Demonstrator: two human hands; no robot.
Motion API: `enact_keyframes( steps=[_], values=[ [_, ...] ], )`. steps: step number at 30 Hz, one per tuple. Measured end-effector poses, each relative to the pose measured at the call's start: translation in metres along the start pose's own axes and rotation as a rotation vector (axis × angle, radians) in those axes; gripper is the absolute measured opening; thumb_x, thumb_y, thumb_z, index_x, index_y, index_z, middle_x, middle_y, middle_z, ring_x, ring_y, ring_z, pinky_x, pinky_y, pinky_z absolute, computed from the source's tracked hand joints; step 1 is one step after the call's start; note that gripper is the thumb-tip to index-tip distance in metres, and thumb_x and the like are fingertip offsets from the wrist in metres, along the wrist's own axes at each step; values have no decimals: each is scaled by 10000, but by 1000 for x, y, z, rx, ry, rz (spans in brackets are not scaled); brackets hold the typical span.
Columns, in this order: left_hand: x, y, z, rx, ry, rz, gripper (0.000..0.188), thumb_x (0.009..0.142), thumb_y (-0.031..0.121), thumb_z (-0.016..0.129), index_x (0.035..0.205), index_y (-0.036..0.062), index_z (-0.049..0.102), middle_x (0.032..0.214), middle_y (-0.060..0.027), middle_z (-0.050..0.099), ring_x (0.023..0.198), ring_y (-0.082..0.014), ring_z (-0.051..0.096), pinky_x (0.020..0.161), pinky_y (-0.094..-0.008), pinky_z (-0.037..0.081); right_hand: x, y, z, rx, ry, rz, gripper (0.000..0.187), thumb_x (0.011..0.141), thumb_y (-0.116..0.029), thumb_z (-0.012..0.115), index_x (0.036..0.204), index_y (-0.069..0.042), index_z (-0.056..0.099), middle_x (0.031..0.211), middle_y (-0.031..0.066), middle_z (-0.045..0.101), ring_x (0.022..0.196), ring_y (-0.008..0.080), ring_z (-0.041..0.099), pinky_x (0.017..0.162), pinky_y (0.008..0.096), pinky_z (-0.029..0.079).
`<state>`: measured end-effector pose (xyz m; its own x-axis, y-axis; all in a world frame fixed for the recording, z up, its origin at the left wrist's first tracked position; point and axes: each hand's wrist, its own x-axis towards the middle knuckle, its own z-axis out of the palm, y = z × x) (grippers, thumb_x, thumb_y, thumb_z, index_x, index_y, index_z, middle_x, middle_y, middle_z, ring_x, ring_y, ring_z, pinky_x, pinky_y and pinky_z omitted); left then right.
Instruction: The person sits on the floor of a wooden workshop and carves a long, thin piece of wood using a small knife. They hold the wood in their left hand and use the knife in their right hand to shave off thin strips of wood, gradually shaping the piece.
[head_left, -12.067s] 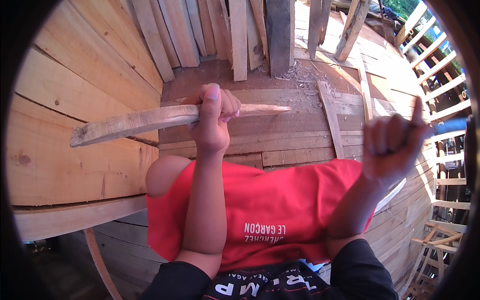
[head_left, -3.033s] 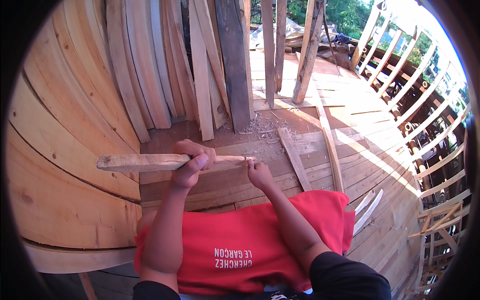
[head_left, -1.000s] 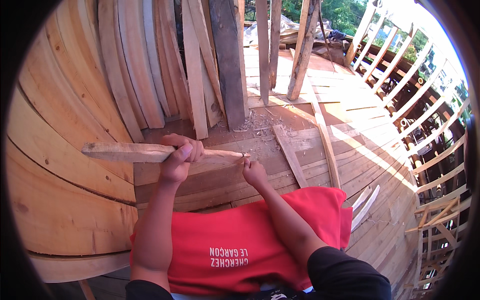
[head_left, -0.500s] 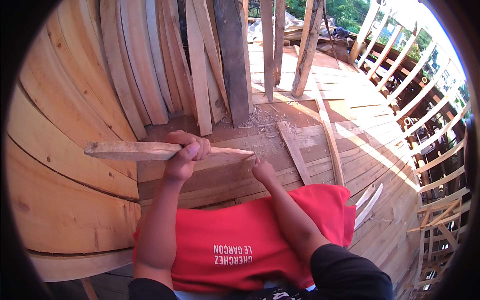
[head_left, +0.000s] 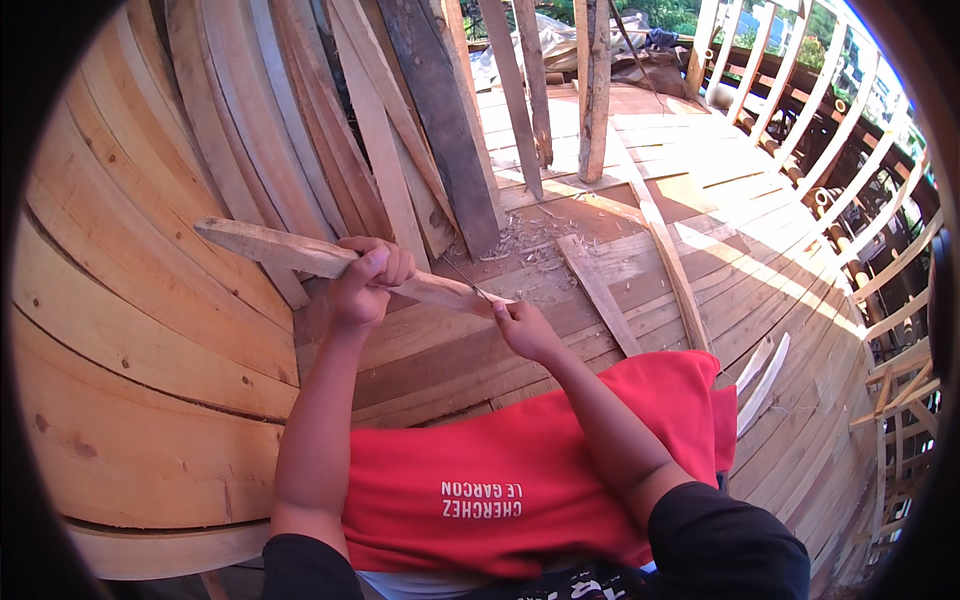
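Low in the frame we see red cloth, and dark sleeves cut off by the lower edge. Left of centre, our left hand is closed round the stick, hiding part of it; the stick slants down to the frame's centre. There our right hand, fingers curled, meets its narrow end; a thin dark strip nearby is unclear, and we cannot tell what that hand holds. Beyond lie shavings; posts run past the upper edge.

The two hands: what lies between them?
The head view shows part of the wooden piece and, nearer the right hand, a thin dark object.
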<state>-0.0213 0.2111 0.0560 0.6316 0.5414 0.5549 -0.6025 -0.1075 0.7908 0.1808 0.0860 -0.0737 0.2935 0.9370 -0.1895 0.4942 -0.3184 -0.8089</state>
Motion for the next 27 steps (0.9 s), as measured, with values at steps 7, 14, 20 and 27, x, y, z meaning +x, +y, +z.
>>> enact_keyframes(
  steps=[7, 14, 20, 27],
  values=[
    [-17, -2, 20, -42, -73, 104, 457, 833, 174, 591, 531, 107, 255, 443, -6, 289, 403, -136, 229, 465, -325, 227, -2, 8, -1, -91, 28, -25, 558, 989, -446, 445, 921, 55, 680, 899, 291, 671, 913, 445, 658, 825, 510, 505],
    [-29, 5, 46, 46, -143, 101, 451, 795, 168, 601, 507, 93, 262, 424, -13, 314, 380, -146, 267, 443, -321, 253, -10, 1, -13, -171, -54, 65, 560, 996, -470, 408, 922, -9, 719, 909, 272, 681, 928, 455, 652, 847, 510, 508],
    [-21, -3, 52, 35, -108, 114, 446, 786, 158, 594, 504, 107, 252, 423, -5, 303, 383, -138, 242, 451, -317, 248, -10, 40, 3, -74, 174, 208, 644, 1001, -459, 303, 882, 34, 699, 934, 317, 668, 949, 469, 648, 873, 540, 494],
    [-22, -1, 40, -7, -155, 91, 431, 784, 125, 570, 501, 88, 247, 431, -18, 301, 391, -145, 256, 447, -322, 255, -6, 46, 6, -159, 216, 238, 550, 963, -384, 341, 947, 45, 685, 966, 309, 670, 963, 477, 644, 887, 539, 491]
  ],
)
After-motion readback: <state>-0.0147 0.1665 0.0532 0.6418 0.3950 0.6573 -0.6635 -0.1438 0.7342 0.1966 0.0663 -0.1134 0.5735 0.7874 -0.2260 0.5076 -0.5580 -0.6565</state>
